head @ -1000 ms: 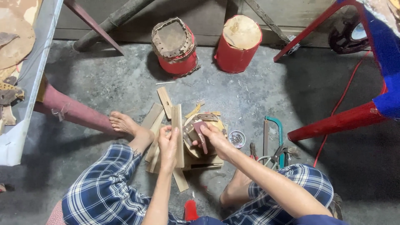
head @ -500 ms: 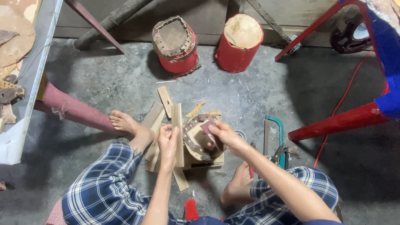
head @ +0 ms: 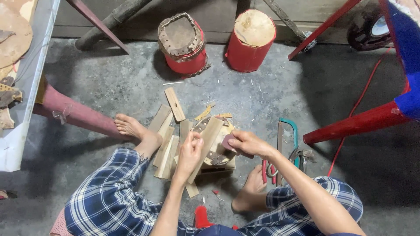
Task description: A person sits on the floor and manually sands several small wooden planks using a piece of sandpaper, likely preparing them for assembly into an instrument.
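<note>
Since half a second ago the right hand (head: pixel 247 143) has drawn rightward, pinching a dark sanding block (head: pixel 232 144). Just left of it, the left hand (head: pixel 190 150) grips a wooden strip (head: pixel 206 146) on the floor-set block (head: pixel 218 159).

The scene is lit softly and evenly, seemingly by daylight from the upper left of the frame. Broad shadows are cast on the concrete floor (head: pixel 109 91) at right and lower left. Slight bending is seen at the edges; focus is held throughout.
</note>
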